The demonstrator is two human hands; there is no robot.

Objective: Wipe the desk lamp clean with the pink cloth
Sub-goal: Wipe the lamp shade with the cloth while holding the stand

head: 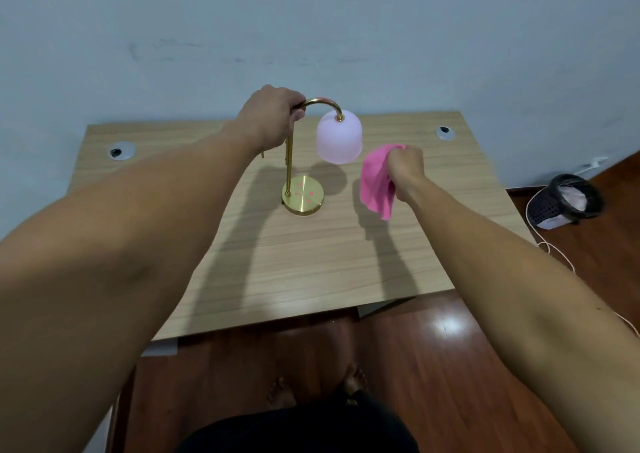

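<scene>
Feet (313, 388); bin (562, 200) beside desk (311, 262).

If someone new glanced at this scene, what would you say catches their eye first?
Probably the pink cloth, bunched in the right hand and hanging above the wooden desk, just right of the lamp's pale shade. Next, the gold desk lamp at mid-desk, with the left hand gripping its curved neck. A dark mesh bin sits on the floor at far right.
</scene>
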